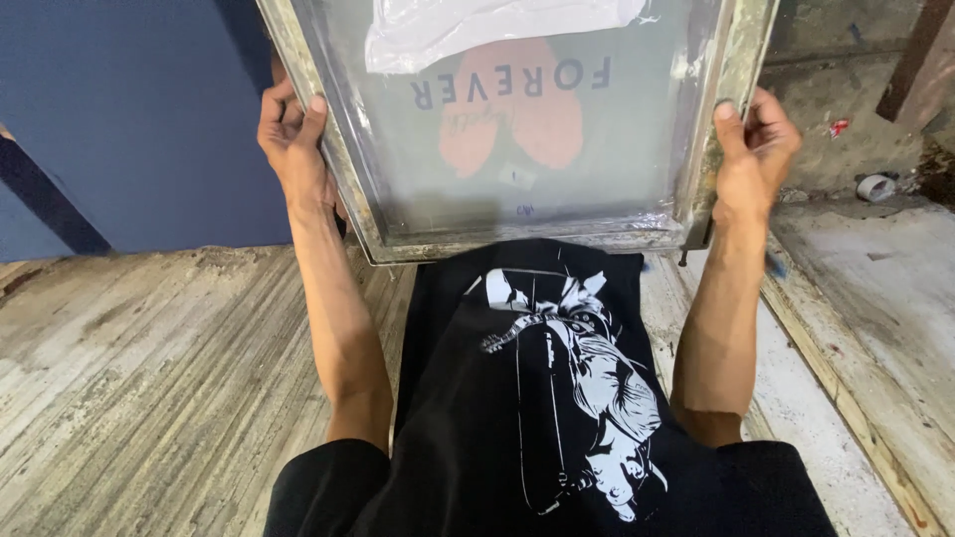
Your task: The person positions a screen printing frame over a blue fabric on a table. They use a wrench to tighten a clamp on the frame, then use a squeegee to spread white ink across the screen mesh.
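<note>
I hold a screen-printing frame (716,119) raised in front of me, tilted up off the table. My left hand (293,139) grips its left rail and my right hand (751,149) grips its right rail. The mesh shows a reddish heart shape (527,119) with dark lettering, and a sheet of clear plastic (477,25) lies over its top part. Below the frame a black t-shirt (468,398) with a white printed figure (587,378) lies flat on a board.
A worn wooden table top (149,368) spreads to the left. A blue wall (129,109) stands behind it. On the right are a pale plank (846,398), a concrete floor, and a roll of tape (875,187).
</note>
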